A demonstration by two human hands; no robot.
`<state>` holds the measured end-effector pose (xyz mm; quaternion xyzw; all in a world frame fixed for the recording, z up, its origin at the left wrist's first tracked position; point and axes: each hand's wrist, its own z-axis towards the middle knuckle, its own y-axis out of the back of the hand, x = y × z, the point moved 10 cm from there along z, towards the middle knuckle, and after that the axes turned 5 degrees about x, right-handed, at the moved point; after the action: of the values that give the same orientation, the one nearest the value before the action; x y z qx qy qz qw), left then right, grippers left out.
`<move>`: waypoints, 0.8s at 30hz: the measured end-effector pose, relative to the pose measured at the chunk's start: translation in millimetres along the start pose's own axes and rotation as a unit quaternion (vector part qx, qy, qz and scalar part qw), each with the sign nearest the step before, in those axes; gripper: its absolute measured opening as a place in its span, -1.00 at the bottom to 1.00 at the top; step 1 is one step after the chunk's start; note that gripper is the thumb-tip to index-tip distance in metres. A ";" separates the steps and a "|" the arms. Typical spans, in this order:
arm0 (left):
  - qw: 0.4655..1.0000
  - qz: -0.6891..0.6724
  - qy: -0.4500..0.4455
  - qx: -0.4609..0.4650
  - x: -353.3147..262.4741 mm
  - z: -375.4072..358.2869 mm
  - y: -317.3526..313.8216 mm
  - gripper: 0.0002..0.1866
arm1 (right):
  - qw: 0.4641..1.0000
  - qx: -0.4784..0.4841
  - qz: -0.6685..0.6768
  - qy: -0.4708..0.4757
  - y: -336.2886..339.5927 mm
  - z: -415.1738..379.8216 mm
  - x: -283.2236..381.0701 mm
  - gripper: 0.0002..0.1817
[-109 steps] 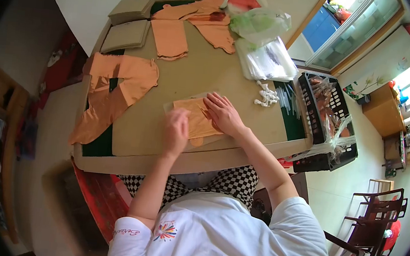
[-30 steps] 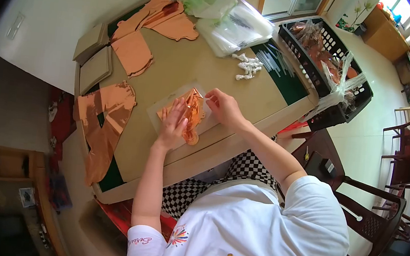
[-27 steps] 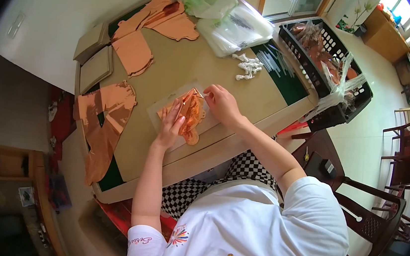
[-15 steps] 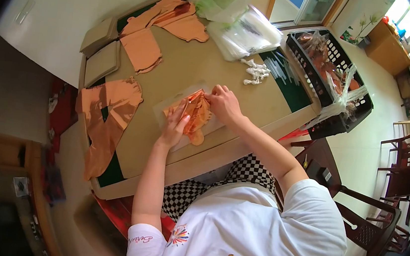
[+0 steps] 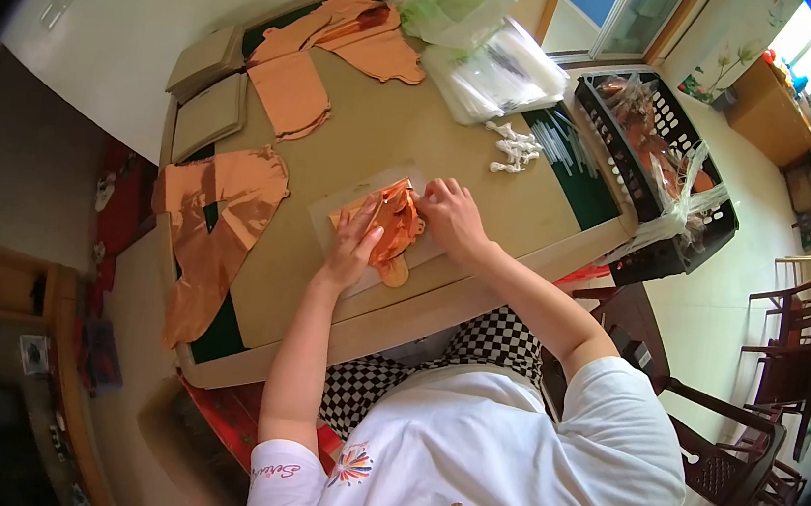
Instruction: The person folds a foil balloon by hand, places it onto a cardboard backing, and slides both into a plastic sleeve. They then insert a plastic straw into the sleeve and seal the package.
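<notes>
Our right hand [image 5: 453, 221] has its fingers curled in at the upper right edge of the shiny copper-coloured folded foil piece [image 5: 395, 227]; the grip looks drawn together, but we can't tell what is between the fingertips. Our left hand [image 5: 350, 252] lies against the foil's left side, fingers extended, thumb apart, grip open. The foil sits between our hands over a pale translucent plastic sheet [image 5: 326, 213], near the front edge of the tan tabletop [image 5: 369, 131].

Further out, to our left, we have a loose copper foil shape [image 5: 244, 187]. Beyond it, two tan flat stacks [image 5: 210, 117] sit side by side, with a flat copper foil stack [image 5: 289, 93] just right of them and more copper foil sheets [image 5: 349, 35] past that. At the far side we see a green-and-white plastic bag [image 5: 466, 7] touching a clear plastic bag stack [image 5: 498, 73]. Small white knotted pieces [image 5: 513, 150] lie near some thin translucent tubes [image 5: 561, 141]. A black perforated crate [image 5: 629, 173] stands beside the tabletop on our right, holding wrapped copper-coloured material [image 5: 650, 140].
</notes>
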<state>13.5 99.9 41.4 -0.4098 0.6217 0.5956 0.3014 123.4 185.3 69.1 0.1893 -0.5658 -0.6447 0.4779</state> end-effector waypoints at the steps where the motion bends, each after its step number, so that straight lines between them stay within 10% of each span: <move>1: 1.000 -0.004 0.002 0.002 -3.6 -1.3 0.3 -0.41 | 1.000 0.003 -0.007 0.011 -2.3 -5.1 2.3 -0.78; 11: 1.000 0.008 -0.020 0.006 -4.7 -0.5 0.0 -0.41 | 0.972 0.001 0.196 -0.130 2.0 2.4 -46.3 -0.81; 24: 1.000 0.011 -0.023 0.002 1.3 0.6 1.2 -0.41 | 0.978 0.044 0.058 -0.196 -18.0 22.9 -25.1 -0.73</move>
<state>11.7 100.2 40.7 -0.3888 0.6200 0.6069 0.3101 110.0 217.0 51.9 0.0474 -0.6863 -0.6148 0.3857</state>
